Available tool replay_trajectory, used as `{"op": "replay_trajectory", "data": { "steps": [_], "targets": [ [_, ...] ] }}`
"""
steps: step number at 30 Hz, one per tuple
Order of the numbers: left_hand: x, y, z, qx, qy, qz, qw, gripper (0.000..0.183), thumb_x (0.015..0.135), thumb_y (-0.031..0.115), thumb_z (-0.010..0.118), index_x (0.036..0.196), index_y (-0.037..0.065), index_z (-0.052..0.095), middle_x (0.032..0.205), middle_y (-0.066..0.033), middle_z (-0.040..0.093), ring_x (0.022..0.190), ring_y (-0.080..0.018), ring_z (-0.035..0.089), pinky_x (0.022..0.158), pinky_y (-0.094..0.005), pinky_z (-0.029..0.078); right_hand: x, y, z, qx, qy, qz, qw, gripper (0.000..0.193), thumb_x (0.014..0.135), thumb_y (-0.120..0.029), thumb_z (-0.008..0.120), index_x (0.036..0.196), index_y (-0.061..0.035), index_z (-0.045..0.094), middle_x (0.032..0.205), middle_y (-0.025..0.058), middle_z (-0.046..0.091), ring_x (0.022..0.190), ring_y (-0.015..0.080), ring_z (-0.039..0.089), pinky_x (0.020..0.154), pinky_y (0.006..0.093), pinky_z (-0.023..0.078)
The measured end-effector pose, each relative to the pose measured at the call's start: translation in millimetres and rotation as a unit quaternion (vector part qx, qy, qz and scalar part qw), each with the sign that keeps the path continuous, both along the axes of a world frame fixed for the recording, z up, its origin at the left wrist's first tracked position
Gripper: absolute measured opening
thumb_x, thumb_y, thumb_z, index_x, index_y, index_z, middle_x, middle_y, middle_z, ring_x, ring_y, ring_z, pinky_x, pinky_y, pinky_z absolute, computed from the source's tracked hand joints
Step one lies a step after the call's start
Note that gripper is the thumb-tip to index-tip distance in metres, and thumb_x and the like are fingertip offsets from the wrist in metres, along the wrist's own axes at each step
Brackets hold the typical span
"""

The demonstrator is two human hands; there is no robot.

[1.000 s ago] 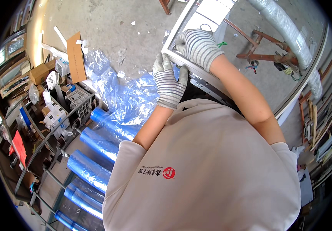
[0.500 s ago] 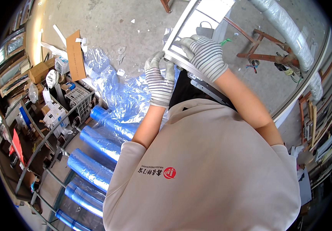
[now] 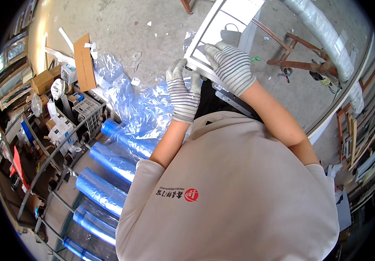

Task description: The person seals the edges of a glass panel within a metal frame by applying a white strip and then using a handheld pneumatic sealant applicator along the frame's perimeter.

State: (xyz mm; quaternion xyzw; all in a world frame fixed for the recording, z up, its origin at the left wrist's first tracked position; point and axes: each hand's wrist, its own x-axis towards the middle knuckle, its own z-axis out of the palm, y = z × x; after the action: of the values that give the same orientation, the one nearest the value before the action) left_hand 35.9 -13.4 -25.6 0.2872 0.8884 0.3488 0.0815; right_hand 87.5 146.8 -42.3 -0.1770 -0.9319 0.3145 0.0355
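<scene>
A white window frame with pale panes reaches from the upper middle toward my body. Both my hands wear grey-and-white striped gloves. At the frame's near left corner is my left hand, fingers along the outer side and thumb at the near edge, closed about the corner. My right hand lies over the near rail, its fingers bent across onto the inner side and its thumb hidden. A grey metal strip with holes sits beneath my right wrist, beside my shirt.
Blue film rolls lie on a rack at the left, with crumpled clear film beyond. A cardboard piece and a crate stand farther left. Rusty trestle legs and a wrapped long bundle are at the right.
My right hand has slid slightly toward me along the frame, its fingers drawn in a little. My left hand has shifted slightly right at the corner.
</scene>
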Motion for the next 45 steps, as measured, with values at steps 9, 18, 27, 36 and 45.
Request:
{"op": "replay_trajectory", "data": {
  "steps": [9,18,27,36,45],
  "targets": [
    [7.0,1.3,3.7,-0.008,-0.007,-0.006,1.000,0.046,0.084,0.014,0.064,0.125,0.001,0.050,0.121,-0.0193,0.051,0.113,-0.0330,0.049,0.099,-0.0424,0.038,0.9,-5.4,-3.1,0.016,-0.006,0.011,1.000,0.025,0.085,-0.026,0.056,0.105,-0.0159,0.066,0.087,0.0064,0.065,0.079,0.0251,0.066,0.067,0.0382,0.054],
    [7.5,1.4,4.4,0.013,0.003,-0.013,1.000,0.046,0.082,0.011,0.063,0.125,0.001,0.050,0.121,-0.0193,0.050,0.113,-0.0334,0.048,0.099,-0.0416,0.038,-4.5,4.6,-3.6,-0.122,-0.004,-0.015,0.992,0.026,0.086,-0.030,0.053,0.100,-0.0152,0.070,0.085,0.0133,0.068,0.081,0.0288,0.065,0.072,0.0422,0.053],
    [11.2,4.6,0.7,0.009,0.007,0.001,1.000,0.048,0.081,0.012,0.064,0.126,0.001,0.050,0.122,-0.0197,0.050,0.113,-0.0340,0.048,0.100,-0.0425,0.038,-19.7,4.6,6.0,-0.182,-0.092,-0.006,0.979,0.027,0.086,-0.026,0.054,0.102,-0.0129,0.070,0.085,0.0156,0.068,0.078,0.0300,0.066,0.076,0.0409,0.053],
    [11.1,4.7,-1.4,0.010,0.015,0.001,1.000,0.052,0.080,0.013,0.066,0.128,0.001,0.049,0.124,-0.0210,0.048,0.115,-0.0347,0.047,0.100,-0.0426,0.038,-33.2,8.2,25.0,-0.057,-0.161,0.100,0.980,0.026,0.087,-0.024,0.053,0.089,-0.0037,0.068,0.080,0.0169,0.067,0.077,0.0317,0.066,0.075,0.0417,0.052],
    [9.7,1.1,-0.3,0.004,0.031,-0.019,0.999,0.050,0.082,0.012,0.064,0.128,0.001,0.048,0.123,-0.0215,0.049,0.114,-0.0357,0.048,0.100,-0.0433,0.038,-26.3,23.9,8.4,-0.172,-0.133,0.040,0.975,0.027,0.080,-0.028,0.057,0.093,-0.0109,0.073,0.087,0.0149,0.069,0.081,0.0310,0.067,0.079,0.0425,0.052]
  ]
}}
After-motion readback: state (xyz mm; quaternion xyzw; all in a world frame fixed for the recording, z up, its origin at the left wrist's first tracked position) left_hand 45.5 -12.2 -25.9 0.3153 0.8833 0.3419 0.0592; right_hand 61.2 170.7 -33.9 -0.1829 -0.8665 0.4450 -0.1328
